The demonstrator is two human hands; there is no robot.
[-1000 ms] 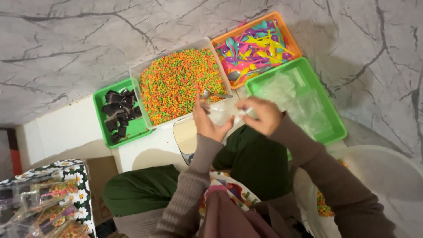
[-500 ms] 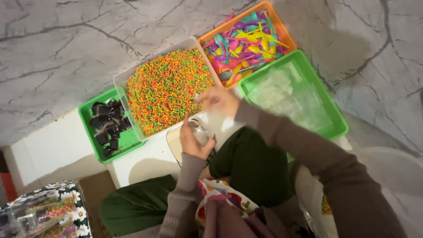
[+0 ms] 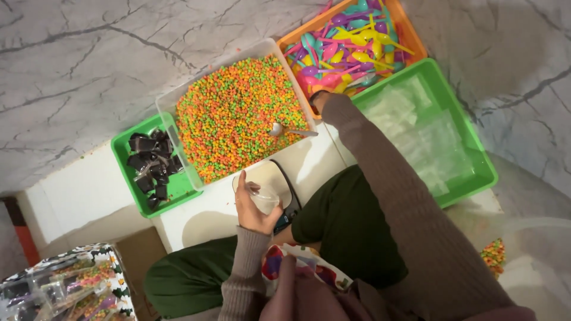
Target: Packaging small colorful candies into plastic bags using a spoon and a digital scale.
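— Four trays on the white table (image 3: 89, 196). See them?

— Yes. Clear tray (image 3: 169, 116) full of tiny orange, green and red bits (image 3: 235, 116). Small green tray (image 3: 128, 178) just left of it, holding dark little wrapped pieces (image 3: 151, 166). Orange tray (image 3: 410, 35) at the top, stuffed with bright plastic spoons (image 3: 345, 47). Big green tray (image 3: 476, 172) on the right, lined with flat clear bags (image 3: 416, 131).

— And the hands?

— Left hand (image 3: 253, 208) near the table edge, just below the clear tray. Fingers curled tight around a small clear bag (image 3: 264, 199), thumb pressed on its side. Bag held open end up, above the lap.

— Right hand?

— Right hand (image 3: 318, 101) stretched out far, up by the corner between the clear tray and the orange tray. Mostly hidden behind the brown sleeve (image 3: 386, 178). Cannot tell if those fingers sit apart or together.

— Anything in the bits?

— A small metal scoop (image 3: 285, 131), lying on the colourful bits near the right wall of the clear tray, handle pointing toward the right hand. Touching the hand or not? Cannot tell.

— Anything else?

— Green trousers (image 3: 345, 226) below. Bottom left, a flowery box (image 3: 71, 285) with filled packets inside.
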